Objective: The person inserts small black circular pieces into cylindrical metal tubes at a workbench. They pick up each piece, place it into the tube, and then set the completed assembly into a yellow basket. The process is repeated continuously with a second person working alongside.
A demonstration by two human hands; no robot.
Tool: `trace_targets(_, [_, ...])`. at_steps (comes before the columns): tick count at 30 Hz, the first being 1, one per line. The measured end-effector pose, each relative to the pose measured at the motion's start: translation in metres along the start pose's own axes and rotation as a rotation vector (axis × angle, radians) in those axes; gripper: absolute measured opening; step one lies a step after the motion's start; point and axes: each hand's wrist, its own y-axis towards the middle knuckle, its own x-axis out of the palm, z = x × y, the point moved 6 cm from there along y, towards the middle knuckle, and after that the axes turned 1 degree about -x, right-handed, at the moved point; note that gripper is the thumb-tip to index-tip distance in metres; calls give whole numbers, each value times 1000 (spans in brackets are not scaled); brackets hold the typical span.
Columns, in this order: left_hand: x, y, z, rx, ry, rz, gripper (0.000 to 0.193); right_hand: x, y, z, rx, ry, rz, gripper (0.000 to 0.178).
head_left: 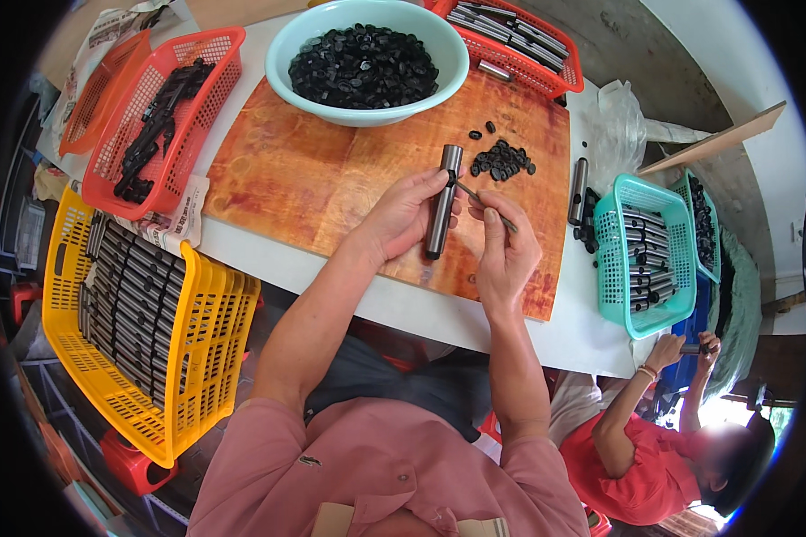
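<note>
Two hands meet over the wooden board (313, 179). My left hand (401, 215) grips a grey metal tube (442, 201) upright, fingers wrapped around it. My right hand (503, 243) pinches a thin rod (485, 206) at the tube's top end. Judging by the yellow crate (197, 349) full of tubes, plenty remains. Loose black caps (501, 159) lie just beyond; a bowl (367, 63) of them and red baskets (166, 116) crowd the far edge.

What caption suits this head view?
Left hand holds a metal tube, right hand a thin rod, over a wooden board.
</note>
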Motion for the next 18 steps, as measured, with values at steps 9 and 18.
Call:
trace_targets(9, [3, -1, 0, -12, 33, 40, 44, -1, -1, 2, 3, 37, 38, 13])
trace_targets(18, [4, -3, 2, 25, 114, 81, 43, 1, -4, 3, -129, 10, 40, 14])
